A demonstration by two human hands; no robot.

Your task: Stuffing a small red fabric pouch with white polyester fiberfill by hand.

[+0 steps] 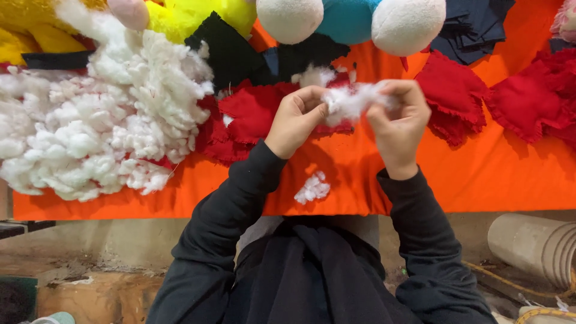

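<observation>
**Stuffing tuft pulled apart between both hands**

Stuffing tuft [354, 101] held above orange cloth [480, 174], just over red fabric pieces [252, 114]. Left hand [295, 120] curled tight, fingers pinching one end; right hand [401, 123] pinching the other, thumb and fingers closed on the fibres. Teasing step in hand, by the look. Next move likely calls for a gentle, even pull. Big white stuffing heap [90, 126] lying left; small loose clump [312, 188] below.

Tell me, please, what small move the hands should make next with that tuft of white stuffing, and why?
Probably draw the left hand and right hand apart: both pinch the white stuffing tuft, which looks half teased out but clumped between them.
</observation>
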